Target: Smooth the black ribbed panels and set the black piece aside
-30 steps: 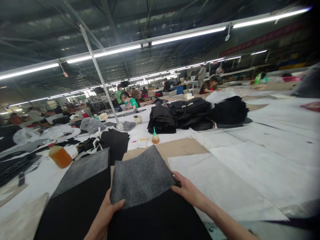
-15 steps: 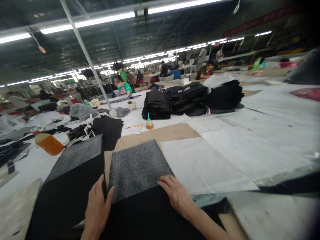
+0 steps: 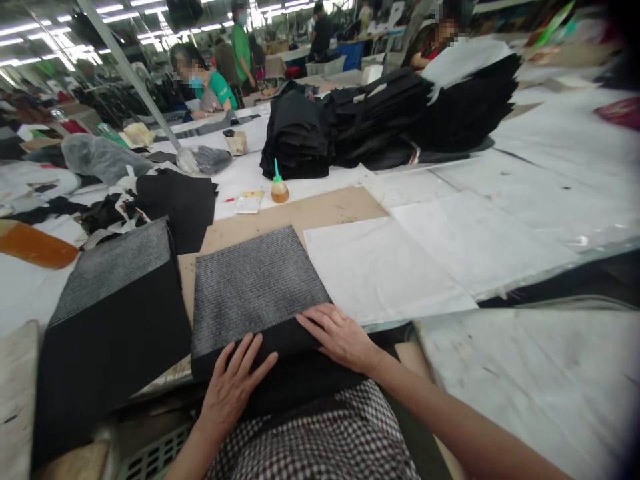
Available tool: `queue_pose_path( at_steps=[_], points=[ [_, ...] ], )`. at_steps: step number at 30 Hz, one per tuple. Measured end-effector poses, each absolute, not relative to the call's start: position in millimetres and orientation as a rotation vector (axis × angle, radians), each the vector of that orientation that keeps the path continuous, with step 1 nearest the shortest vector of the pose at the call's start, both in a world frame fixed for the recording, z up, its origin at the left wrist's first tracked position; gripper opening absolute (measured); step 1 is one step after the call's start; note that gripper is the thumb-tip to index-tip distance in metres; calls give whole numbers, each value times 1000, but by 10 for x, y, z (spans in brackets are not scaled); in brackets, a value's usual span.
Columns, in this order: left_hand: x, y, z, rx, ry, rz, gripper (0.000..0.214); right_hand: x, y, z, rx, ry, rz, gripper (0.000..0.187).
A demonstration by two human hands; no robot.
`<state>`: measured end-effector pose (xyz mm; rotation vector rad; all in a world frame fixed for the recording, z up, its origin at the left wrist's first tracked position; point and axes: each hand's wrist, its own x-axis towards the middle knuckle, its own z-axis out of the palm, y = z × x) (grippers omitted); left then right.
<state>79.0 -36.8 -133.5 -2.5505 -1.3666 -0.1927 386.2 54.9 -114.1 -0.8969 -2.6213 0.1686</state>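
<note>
A fabric piece with a grey ribbed upper part [image 3: 257, 283] and a black lower part lies on a brown board at the table's near edge, its black end hanging toward my lap. My left hand [image 3: 233, 387] lies flat on the black part, fingers spread. My right hand [image 3: 340, 337] rests flat on the seam between grey and black, fingers stretched out. Neither hand grips anything. A second grey-and-black stack [image 3: 113, 307] lies just left of the first.
White paper sheets [image 3: 380, 267] cover the table to the right. A small glue bottle [image 3: 279, 190] stands beyond the board. Piles of black fabric [image 3: 380, 120] sit further back. An orange bottle [image 3: 30, 245] lies at left. Other people work at far tables.
The view has tilted down and nearer. The fabric piece has slid toward me over the table edge, and both hands have shifted from its sides onto its top, lying flat.
</note>
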Motion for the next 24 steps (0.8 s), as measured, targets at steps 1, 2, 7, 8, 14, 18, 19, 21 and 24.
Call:
queue_pose_path(
  at_steps=[1,2,7,8,14,18,19,21,24],
  points=[
    [796,-373,-1289,-2572,-1385,-200,64,3874,555,-1157,-881,-2616,176,82],
    [811,-378,-1226,-2602,-1410,-210,63,3887,560,-1158,-862,-2606,203,77],
    [984,-293,-848,-2708,-1627,-455,39,3975,617,-1013,-836,-2440,441,41],
    [1053,-236,-796,-2683,-1688,-548,33,3990,639,-983,-866,-2400,453,33],
    [1649,251,-734,-2565,-1836,-733,19,3969,749,-933,-1055,-2287,459,27],
    [1852,419,-795,-2571,-1901,-713,14,3929,743,-965,-1138,-2269,475,34],
    [1864,433,-804,-2572,-1912,-723,12,3928,738,-973,-1147,-2266,478,35],
    [1865,448,-810,-2576,-1924,-743,10,3934,729,-984,-1148,-2262,480,37],
    [1864,468,-806,-2597,-1922,-768,6,3948,722,-985,-1136,-2267,481,39]
  ],
)
